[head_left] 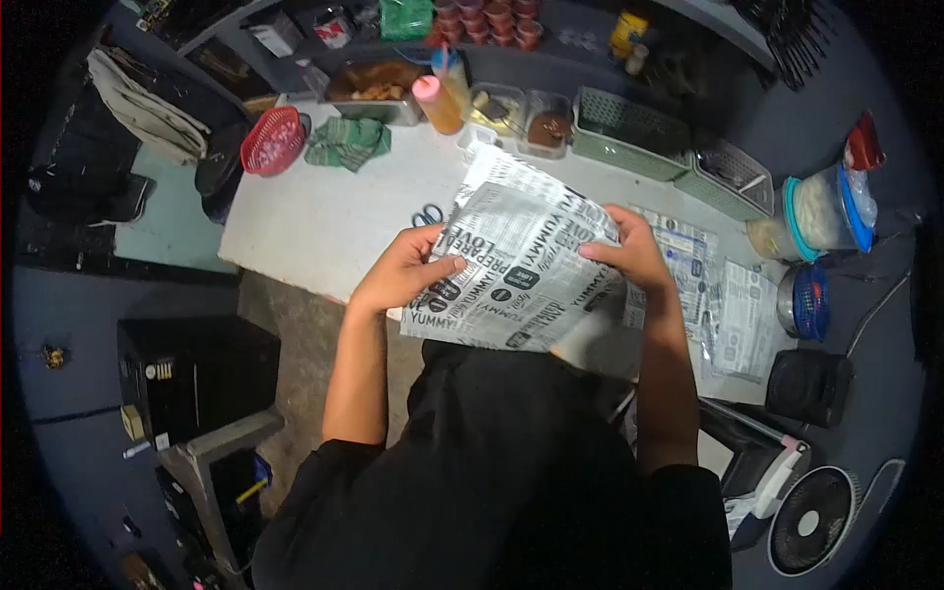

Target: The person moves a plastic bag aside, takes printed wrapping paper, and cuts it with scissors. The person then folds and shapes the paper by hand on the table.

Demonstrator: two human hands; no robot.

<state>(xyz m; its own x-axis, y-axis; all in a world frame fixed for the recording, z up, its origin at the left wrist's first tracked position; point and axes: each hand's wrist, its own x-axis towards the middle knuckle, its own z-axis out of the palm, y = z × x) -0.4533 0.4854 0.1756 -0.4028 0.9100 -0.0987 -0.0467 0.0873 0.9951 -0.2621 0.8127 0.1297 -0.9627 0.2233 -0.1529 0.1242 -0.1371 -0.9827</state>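
Observation:
Printed food wrapping paper (521, 265), white with black words such as "YUMMY" and "LOVE", is held up in front of my body. My left hand (413, 265) grips its left edge, thumb on the near face and fingers behind. My right hand (631, 248) pinches the upper right edge in the same way. Whether it is one sheet or several layers, I cannot tell. Blue-handled scissors (427, 215) lie on the table just beyond my left hand, partly hidden by the paper.
On the white table (285, 221), more printed paper (742, 320) lies to the right. Along the back stand a red basket (273, 141), a green cloth (347, 144), a pink-capped bottle (437, 104), food containers (548, 123) and a green basket (629, 133). A fan (809, 522) stands lower right.

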